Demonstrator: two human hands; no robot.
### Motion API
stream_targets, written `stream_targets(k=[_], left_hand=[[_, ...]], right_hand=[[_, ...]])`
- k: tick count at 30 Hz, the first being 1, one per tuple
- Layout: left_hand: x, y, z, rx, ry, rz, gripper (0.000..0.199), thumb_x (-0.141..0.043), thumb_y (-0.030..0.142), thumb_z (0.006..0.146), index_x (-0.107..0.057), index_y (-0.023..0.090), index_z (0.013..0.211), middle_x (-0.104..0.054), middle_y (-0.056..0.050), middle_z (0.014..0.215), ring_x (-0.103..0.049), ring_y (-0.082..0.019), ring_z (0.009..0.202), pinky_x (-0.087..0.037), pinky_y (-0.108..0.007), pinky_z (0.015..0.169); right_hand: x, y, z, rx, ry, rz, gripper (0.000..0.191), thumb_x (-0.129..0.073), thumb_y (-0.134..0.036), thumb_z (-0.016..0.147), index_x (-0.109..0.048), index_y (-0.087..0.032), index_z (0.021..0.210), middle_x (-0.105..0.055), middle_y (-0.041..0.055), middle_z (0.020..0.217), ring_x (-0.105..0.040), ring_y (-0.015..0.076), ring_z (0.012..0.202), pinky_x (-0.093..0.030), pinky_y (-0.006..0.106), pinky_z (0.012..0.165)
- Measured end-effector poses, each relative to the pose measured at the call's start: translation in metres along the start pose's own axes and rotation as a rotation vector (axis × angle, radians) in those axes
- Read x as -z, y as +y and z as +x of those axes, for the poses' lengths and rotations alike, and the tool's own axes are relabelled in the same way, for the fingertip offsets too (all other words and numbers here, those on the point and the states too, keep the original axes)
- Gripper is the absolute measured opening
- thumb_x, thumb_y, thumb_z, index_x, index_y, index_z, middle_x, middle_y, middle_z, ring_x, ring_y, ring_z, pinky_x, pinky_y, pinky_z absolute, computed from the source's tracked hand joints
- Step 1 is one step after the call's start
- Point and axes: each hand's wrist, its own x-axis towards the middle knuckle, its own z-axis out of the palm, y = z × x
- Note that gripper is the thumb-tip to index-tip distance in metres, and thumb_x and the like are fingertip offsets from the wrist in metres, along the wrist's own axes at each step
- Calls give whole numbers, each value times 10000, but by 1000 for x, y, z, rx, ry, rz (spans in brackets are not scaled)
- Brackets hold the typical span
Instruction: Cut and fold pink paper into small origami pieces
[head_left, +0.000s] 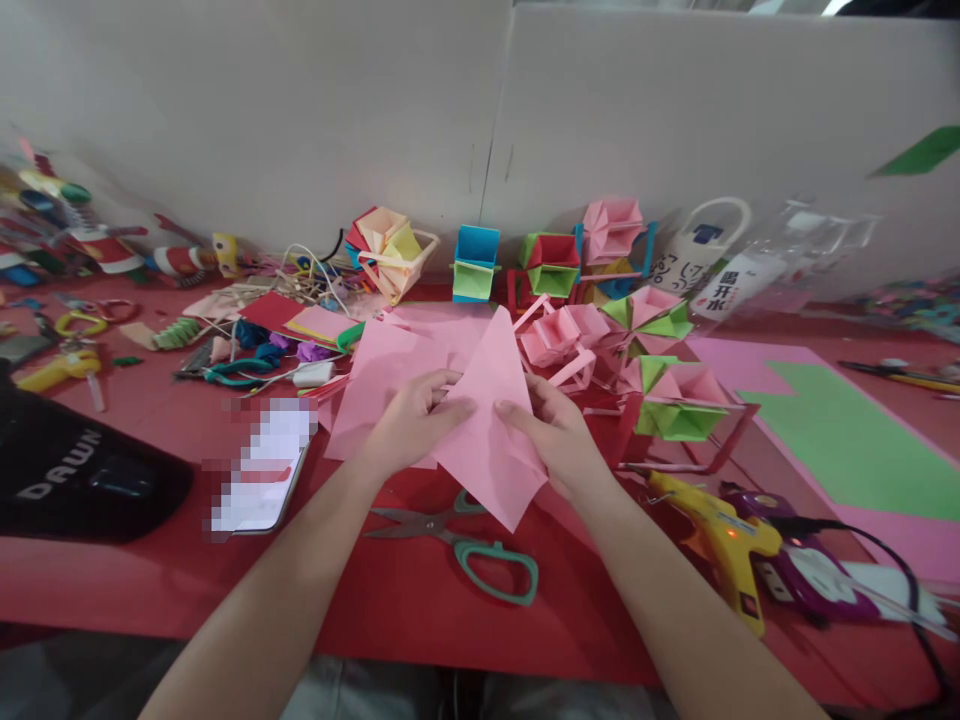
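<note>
Both hands hold a pink paper sheet [493, 430] with creases in it, raised above the red table. My left hand [420, 420] is closed on its left edge, thumb on the front and fingers partly behind. My right hand [559, 435] pinches the right edge, thumb in front and fingers mostly behind. Under the paper lie scissors [495, 570] with green handles and spread blades. More pink sheets [375, 375] rest on the table behind my left hand.
A phone [266, 470] and a black object [90, 470] marked DAWN lie left. At right are a yellow glue gun [724, 530] with a cable and green paper [855, 430]. Folded paper models [679, 400], a bottle [750, 270] and craft scraps line the back.
</note>
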Motion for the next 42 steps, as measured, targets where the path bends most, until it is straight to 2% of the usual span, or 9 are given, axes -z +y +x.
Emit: stream_targets(k=[3,8,12,17,22,28,34,42], left_hand=[[-2,4,-1,-39,-10,27,236,-599,377,897,-663,162,971,-688,-45,859,-649,-190,797,-489,-260,639],[-3,5,-3,-81,-22,95,270,-632,377,884,-667,173,1057,-695,-56,1023,-641,-208,909,-495,-263,720],[-3,4,-3,-107,-29,122,259,-599,361,906,-667,178,1077,-689,-53,1026,-632,-211,943,-492,-272,770],[-4,2,-2,-113,-11,155,200,-556,359,932,-650,184,959,-646,-21,885,-587,-167,810,-454,-239,673],[-5,-3,-1,-96,-15,145,250,-503,403,959,-616,183,923,-550,5,776,-507,-138,685,-386,-234,581],[-5,-3,-1,-110,2,177,234,-501,391,959,-617,189,936,-569,-10,824,-520,-154,737,-393,-245,612],[-5,-2,-2,-83,-9,173,243,-482,384,967,-555,187,846,-474,19,725,-456,-127,653,-357,-231,560],[-5,-1,-1,-75,-18,155,251,-480,384,967,-533,178,833,-452,29,722,-442,-113,646,-351,-218,560]], right_hand=[[-1,0,-1,22,22,2,461,-794,-350,731,-631,-220,1142,-707,90,1191,-671,262,1059,-540,420,914],[-3,-1,-2,21,76,16,401,-783,-362,737,-632,-212,1078,-723,79,1100,-681,243,964,-547,405,869],[-3,-1,-2,35,76,12,357,-757,-368,765,-637,-217,1065,-730,72,1076,-683,238,940,-549,396,854],[-4,-1,-3,17,97,16,365,-743,-380,768,-621,-227,1076,-727,82,1120,-682,275,1024,-550,427,884],[-4,0,-2,26,109,34,351,-736,-358,774,-616,-219,1073,-722,89,1124,-679,276,1039,-539,433,915],[-3,0,-2,30,96,32,355,-730,-342,774,-615,-224,1088,-717,76,1113,-674,261,1017,-528,430,926],[-4,-1,-3,51,102,35,354,-739,-337,767,-616,-220,1077,-713,75,1111,-663,256,1028,-521,421,932],[-4,-1,-2,25,115,78,376,-777,-284,718,-618,-215,1052,-726,42,1017,-662,226,934,-520,379,862]])
